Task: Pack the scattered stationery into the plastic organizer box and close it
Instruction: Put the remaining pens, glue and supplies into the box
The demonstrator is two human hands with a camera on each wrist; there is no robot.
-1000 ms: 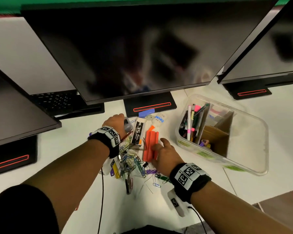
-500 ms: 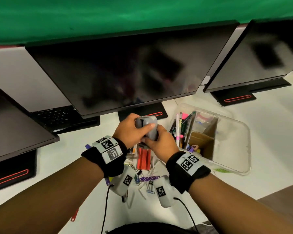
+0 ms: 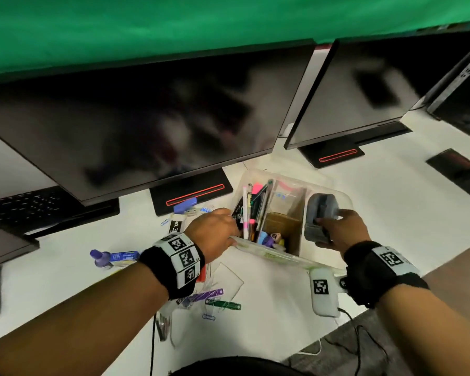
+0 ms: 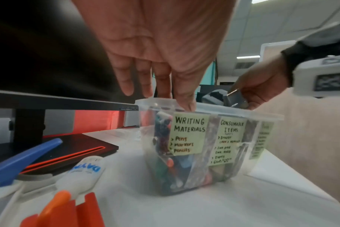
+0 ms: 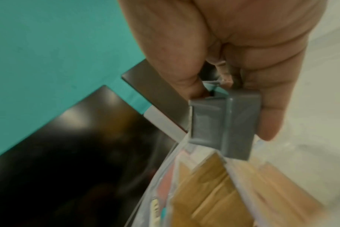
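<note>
The clear plastic organizer box [image 3: 282, 257] stands open on the white desk, split by cardboard dividers [image 5: 210, 184]; its left section holds pens and markers. Yellow labels on its front wall [image 4: 190, 133] read "Writing materials" and "Consumable items". My right hand [image 3: 334, 223] grips a grey stapler [image 3: 319, 215] just above the box's right section, fingers curled round it [image 5: 223, 122]. My left hand [image 3: 229, 229] touches the box's left rim with straight fingers [image 4: 159, 93], the thumb on the near edge. The lid is out of sight.
Left of the box lie a blue stapler [image 3: 185, 207], a purple-capped glue stick [image 3: 101, 257], a white tube [image 4: 82, 173], an orange cutter [image 4: 64, 204], coloured clips [image 3: 223, 305] and clear plastic pieces. Dark monitors [image 3: 147, 126] overhang the desk's back. The desk edge runs close at front right.
Both hands held the grey stapler over the pile. The right hand has since carried it right, above the box, and the left hand has let go and moved to the box's rim.
</note>
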